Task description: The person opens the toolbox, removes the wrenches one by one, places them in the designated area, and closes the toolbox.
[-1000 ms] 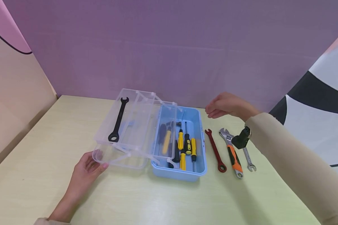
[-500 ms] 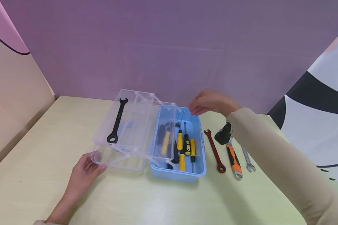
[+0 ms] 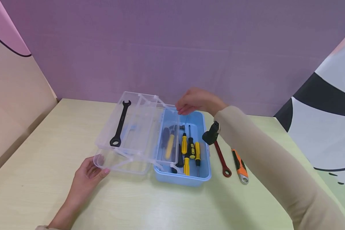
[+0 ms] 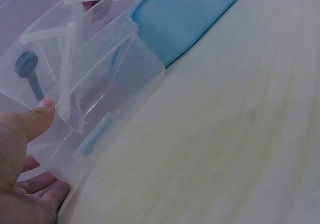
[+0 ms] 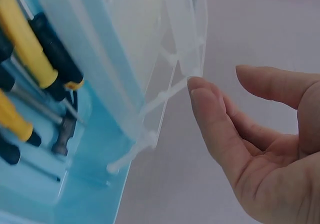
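A blue toolbox (image 3: 182,182) stands with its clear lid (image 3: 138,167) folded out to the left. A clear tray (image 3: 142,134), raised on white link arms, holds a black combination wrench (image 3: 121,124). My left hand (image 3: 84,179) grips the lid's left end, thumb on the near side and fingers round the edge; the thumb (image 4: 37,119) shows in the left wrist view. Over the toolbox's far end, my right hand (image 3: 196,101) has its thumb apart from its slightly bent fingers. In the right wrist view its fingertips (image 5: 200,97) are close to a link arm (image 5: 165,97); contact is unclear.
Several screwdrivers (image 3: 197,151) and a hammer (image 5: 65,131) lie in the toolbox. To its right are a red wrench (image 3: 222,161) and an orange-handled adjustable wrench (image 3: 240,166), partly hidden by the right sleeve (image 3: 264,159). A purple backdrop (image 3: 172,48) rises behind the table.
My right hand has moved left from beyond the tools on the table to the far end of the toolbox. The sleeve now hides the silver wrench. My left hand stays at the lid.
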Available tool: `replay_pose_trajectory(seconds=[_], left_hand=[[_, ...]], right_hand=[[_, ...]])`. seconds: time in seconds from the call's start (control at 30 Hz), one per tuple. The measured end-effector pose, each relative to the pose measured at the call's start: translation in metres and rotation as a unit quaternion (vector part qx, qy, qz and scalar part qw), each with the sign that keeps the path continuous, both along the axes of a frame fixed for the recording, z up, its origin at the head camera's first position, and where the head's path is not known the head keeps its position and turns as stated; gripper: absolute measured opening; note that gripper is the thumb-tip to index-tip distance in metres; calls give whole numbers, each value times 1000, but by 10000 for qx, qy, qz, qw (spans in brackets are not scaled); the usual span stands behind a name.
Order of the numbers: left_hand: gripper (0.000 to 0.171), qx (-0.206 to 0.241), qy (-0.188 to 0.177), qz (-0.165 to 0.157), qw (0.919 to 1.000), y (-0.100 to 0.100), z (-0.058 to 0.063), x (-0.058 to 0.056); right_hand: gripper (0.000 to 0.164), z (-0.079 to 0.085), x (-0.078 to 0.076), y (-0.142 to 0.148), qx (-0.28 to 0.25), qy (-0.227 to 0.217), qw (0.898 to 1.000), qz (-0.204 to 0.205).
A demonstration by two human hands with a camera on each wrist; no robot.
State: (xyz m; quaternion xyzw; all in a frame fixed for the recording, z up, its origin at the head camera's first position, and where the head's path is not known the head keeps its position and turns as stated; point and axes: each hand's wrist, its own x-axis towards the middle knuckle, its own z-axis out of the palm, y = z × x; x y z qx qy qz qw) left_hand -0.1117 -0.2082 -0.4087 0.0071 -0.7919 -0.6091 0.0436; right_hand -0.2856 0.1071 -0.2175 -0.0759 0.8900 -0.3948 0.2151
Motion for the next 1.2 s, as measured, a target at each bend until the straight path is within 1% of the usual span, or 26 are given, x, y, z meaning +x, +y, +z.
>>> replay_pose_trajectory(seconds=[0.23, 0.47, 0.57, 0.7, 0.83, 0.97, 1.07, 1.2], left_hand=[[55, 157, 82, -27, 9998, 0, -1, -1], [53, 232, 173, -45, 9996, -2, -4, 0], [54, 199, 106, -1, 9997, -4, -4, 2], [55, 180, -31, 103, 9998, -7, -6, 6], [54, 178, -8, 186, 9997, -11, -8, 9], [52, 53, 76, 258, 9996, -14, -9, 9], [51, 54, 121, 289, 9995, -15, -10, 8], [51, 204, 190, 273, 9992, -15, -11, 7]], right_hand=[[26, 1, -1, -20, -198, -114, 9997, -80], [33, 0, -2, -42, -561, -314, 9978, -133], [33, 0, -3, -55, -659, -383, 9970, -106], [34, 1, -2, -74, -726, -506, 9961, 40], [33, 0, 0, -95, -969, -593, 9935, 118], [31, -3, 0, -112, -1283, -726, 9891, -10], [29, -6, 0, -122, -1424, -855, 9861, -66], [32, -10, 1, -131, -1643, -970, 9816, -66]])
